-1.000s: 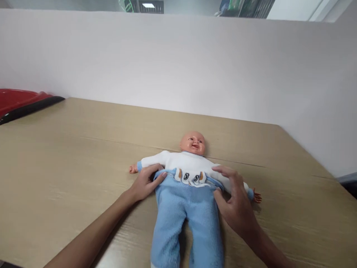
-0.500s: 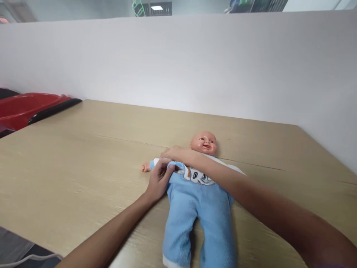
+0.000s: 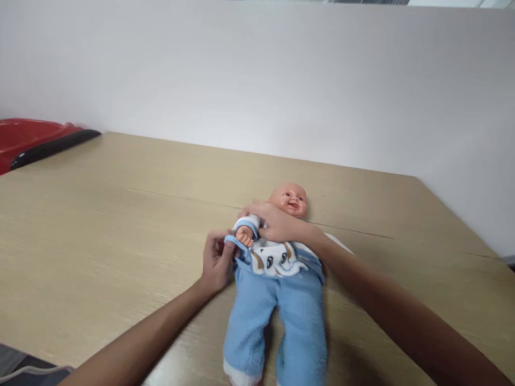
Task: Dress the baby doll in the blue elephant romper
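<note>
Partly, the baby doll [image 3: 295,292] at the lower centre of the frame is hidden: its chest is crossed by the right hand [image 3: 276,222] and forearm, and its legs are cut off by the bottom edge. The right hand is closed around the doll's white sleeve [image 3: 252,220], its fingertips masked by the cloth; a small moulded fist [image 3: 244,237] is left showing at the cuff. The light-blue trim [image 3: 237,242] of the fleecy overalls [image 3: 249,316] is pinched between thumb and fingers of the left hand [image 3: 217,262]. A rounded, glossy head is turned upward. The wood-grained desk [image 3: 132,246] is crossed by a thin seam. At the left, a shiny red object [image 3: 30,136] with black edging is cropped and cannot be identified.
</note>
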Tool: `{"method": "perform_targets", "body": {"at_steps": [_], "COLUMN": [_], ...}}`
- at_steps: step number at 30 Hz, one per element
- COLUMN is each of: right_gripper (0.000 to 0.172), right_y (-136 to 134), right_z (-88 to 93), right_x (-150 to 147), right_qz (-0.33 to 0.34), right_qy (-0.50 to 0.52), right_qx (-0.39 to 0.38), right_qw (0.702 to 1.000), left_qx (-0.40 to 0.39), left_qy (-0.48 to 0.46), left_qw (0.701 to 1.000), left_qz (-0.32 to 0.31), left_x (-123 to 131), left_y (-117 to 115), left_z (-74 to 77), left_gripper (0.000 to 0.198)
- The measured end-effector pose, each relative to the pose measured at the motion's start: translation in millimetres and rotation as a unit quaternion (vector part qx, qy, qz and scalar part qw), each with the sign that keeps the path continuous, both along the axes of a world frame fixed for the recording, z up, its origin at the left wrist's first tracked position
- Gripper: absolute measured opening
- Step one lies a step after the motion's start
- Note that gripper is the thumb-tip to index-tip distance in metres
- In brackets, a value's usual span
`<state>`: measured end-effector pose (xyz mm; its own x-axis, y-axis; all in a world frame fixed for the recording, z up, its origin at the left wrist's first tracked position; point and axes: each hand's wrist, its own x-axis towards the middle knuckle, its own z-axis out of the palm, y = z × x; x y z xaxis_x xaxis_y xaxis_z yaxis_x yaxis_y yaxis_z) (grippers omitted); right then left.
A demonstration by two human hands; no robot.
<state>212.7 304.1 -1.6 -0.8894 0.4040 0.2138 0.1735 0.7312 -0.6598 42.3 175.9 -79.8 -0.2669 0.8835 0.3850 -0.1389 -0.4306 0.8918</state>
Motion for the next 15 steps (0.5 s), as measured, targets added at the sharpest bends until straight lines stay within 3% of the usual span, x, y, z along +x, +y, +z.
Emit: {"method": "perform_targets", "body": {"at_steps": [4, 10, 12, 15], "right_gripper": [0.036, 0.016, 0.009, 0.011], "right_y": [-0.2, 7.1, 9.1, 11.9], "right_z": [3.2, -2.3, -6.6, -9.4], "right_x": [-2.1, -5.4, -8.2, -9.1], "right_qz": [0.029, 0.031, 0.034, 0.024], "right_qy": [-0.021, -0.036, -0.028, 0.014], "right_qx": [0.072, 0.102, 0.085, 0.004], "right_qw": [0.997, 0.994, 0.995, 1.000], "left_qx": [-0.077, -0.029, -0.021, -0.075], "left_qy": [-0.050, 0.011, 0.031, 0.067], "left_qw": [0.995, 0.999, 0.999, 0.995], "left_qz": [-0.024, -0.031, -0.027, -0.028], "left_x": [-3.5, -15.7, -19.3, -26.0], "left_y": [9.2, 18.8, 21.8, 33.2], "left_z": [18.8, 43.3, 46.4, 45.0], "left_gripper": [0.038, 0.035, 0.034, 0.032]}}
